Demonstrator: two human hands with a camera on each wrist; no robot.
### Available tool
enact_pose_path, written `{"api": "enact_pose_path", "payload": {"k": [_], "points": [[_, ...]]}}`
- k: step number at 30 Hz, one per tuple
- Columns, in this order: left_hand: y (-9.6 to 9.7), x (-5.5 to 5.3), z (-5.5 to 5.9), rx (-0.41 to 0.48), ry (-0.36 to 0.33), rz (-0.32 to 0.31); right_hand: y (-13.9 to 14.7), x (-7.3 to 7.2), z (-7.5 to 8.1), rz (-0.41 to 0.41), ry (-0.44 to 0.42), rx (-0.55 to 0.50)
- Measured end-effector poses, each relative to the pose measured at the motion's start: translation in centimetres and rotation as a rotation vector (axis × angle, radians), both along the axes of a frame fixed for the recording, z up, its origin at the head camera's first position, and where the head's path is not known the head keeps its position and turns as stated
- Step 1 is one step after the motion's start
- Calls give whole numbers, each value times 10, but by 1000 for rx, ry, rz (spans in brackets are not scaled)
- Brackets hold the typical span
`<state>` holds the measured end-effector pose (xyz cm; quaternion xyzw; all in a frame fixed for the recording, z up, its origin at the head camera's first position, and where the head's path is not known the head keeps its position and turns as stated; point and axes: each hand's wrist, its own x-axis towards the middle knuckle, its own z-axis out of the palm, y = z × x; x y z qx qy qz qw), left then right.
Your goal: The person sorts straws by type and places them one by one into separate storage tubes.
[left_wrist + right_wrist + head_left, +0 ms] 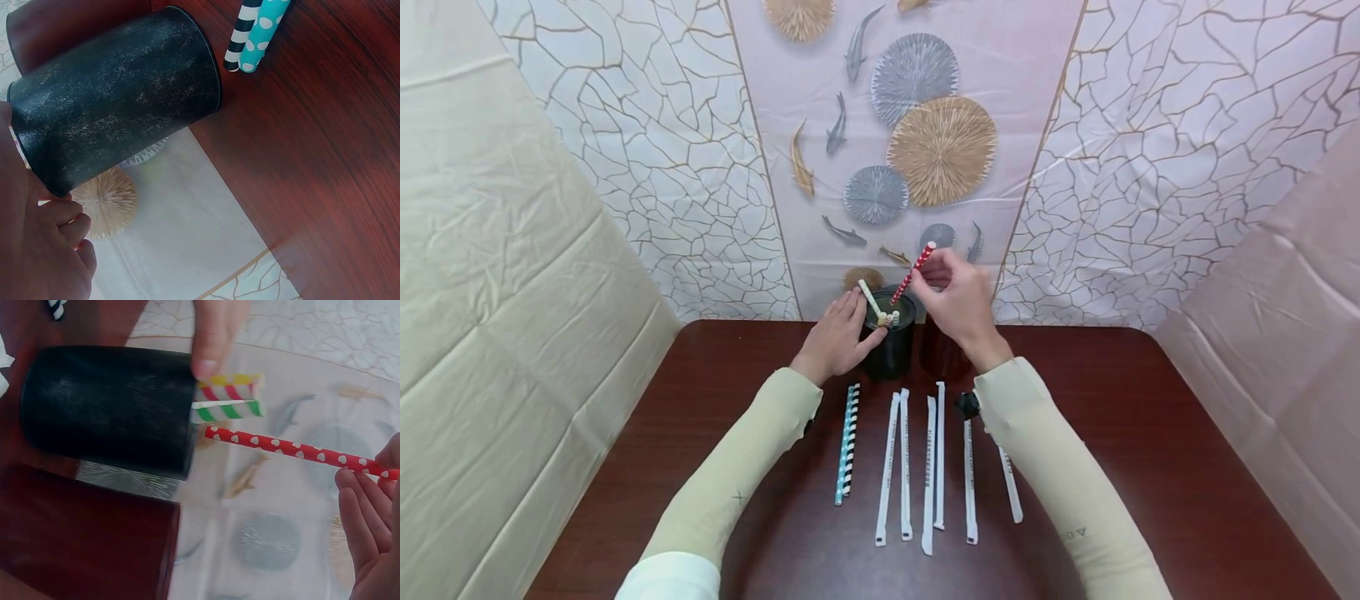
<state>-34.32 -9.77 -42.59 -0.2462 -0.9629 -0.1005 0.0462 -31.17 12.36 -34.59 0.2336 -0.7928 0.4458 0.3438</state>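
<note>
A black cup (887,358) stands near the table's back edge, several paper straws in it. The left hand (838,333) holds its rim, thumb at the front and fingers at the far left side. In the right wrist view, a green-striped straw (228,412) and a straw with pink stripes and yellow (232,392) stick out of the cup. Between thumb and fingertips, the right hand (958,300) pinches a red straw with white hearts (300,452). That straw slants, its lower end close to the cup's opening.
A dark red cup (94,531) stands just right of the black one. Nearer on the table (760,517) lie a turquoise dotted straw (842,458), a black-and-white striped straw (850,442) and several white printed paper sleeves (928,475). A patterned cloth wall (1022,83) rises behind.
</note>
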Motion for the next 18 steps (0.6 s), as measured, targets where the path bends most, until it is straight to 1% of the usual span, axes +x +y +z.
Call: {"api": "enact_pose_path", "payload": {"k": [5, 9, 14, 18], "points": [[1, 0, -1, -11, -9, -2, -3, -7, -10, -24, -40, 65], [0, -2, -2, -30, -5, -3, -1, -7, -13, -26, -65, 54], [-1, -3, -2, -34, 4, -3, 2, 1, -6, -2, -76, 15], [-1, -3, -2, -31, 13, -3, 3, 9, 0, -1, -99, 33]]}}
